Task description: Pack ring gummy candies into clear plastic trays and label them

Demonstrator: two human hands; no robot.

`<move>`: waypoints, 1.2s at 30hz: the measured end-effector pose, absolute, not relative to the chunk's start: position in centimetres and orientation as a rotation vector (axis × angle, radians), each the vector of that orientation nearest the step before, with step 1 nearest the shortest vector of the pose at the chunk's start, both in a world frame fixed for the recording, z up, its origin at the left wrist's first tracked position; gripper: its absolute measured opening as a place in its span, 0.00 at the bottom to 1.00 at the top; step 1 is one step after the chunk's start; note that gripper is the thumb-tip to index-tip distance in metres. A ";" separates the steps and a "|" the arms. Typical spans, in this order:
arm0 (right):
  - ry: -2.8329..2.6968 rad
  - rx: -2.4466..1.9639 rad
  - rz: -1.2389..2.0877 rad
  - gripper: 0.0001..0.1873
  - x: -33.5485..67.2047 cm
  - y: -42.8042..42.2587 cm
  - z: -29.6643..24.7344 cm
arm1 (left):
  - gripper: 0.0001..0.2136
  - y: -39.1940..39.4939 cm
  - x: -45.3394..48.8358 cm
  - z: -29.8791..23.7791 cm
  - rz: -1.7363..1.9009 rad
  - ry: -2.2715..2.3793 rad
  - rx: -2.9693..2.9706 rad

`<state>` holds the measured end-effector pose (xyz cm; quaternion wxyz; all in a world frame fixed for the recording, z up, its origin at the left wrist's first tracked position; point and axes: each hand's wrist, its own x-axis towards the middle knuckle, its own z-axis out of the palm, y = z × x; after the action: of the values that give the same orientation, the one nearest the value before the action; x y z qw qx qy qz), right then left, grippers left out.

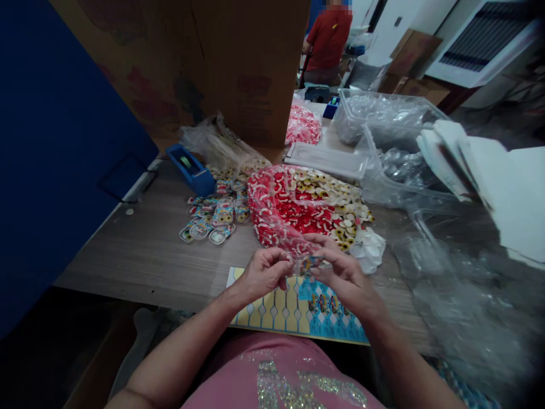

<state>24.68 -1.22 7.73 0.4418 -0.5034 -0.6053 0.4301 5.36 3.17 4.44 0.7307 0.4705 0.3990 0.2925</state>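
Between my hands is a small clear plastic pack [306, 264] with a colourful label. My left hand [267, 274] is closed, pinching the pack's left side. On the other side, the fingers and thumb of my right hand [344, 276] grip its labelled end. Below them lies a sticker sheet [272, 311], its left part bare yellow backing and its right part still bearing blue printed labels. Just beyond my hands rests a clear bag [293, 204] of red-and-white pieces and yellow-and-white eye-like discs. Several labelled packs [223, 213] are piled to its left.
A blue tape dispenser [191, 170] stands near a large cardboard box [238, 68]. Clear bins [387, 108] of plastic shells line the right side, with white cards [506, 182] beside them. Crumpled white material [368, 250] lies by my right hand. A person in red [328, 40] sits farther back.
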 end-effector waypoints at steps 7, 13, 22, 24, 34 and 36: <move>-1.632 -1.368 0.793 0.03 22.9 -0.6 5.5 | 0.10 3.2 5.2 4.1 0.595 0.863 0.991; -1.648 -1.394 0.708 0.05 22.7 -0.8 5.8 | 0.11 3.2 4.9 4.1 0.573 0.871 0.984; -1.694 -1.391 0.711 0.06 22.4 -1.1 5.8 | 0.11 3.0 4.4 3.7 0.572 0.839 0.979; -1.695 -1.391 0.713 0.06 22.2 -1.2 5.6 | 0.11 2.9 4.3 3.8 0.586 0.835 0.975; -1.684 -1.378 0.710 0.05 21.7 -1.4 5.3 | 0.12 2.6 3.9 3.7 0.600 0.854 0.985; -1.695 -1.388 0.675 0.05 21.6 -1.5 5.3 | 0.12 2.6 3.9 3.6 0.601 0.855 0.997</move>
<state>21.56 -1.50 5.27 0.4121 -0.5517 -0.6737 0.2682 3.88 2.58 3.60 0.7503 0.4565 0.3911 0.2750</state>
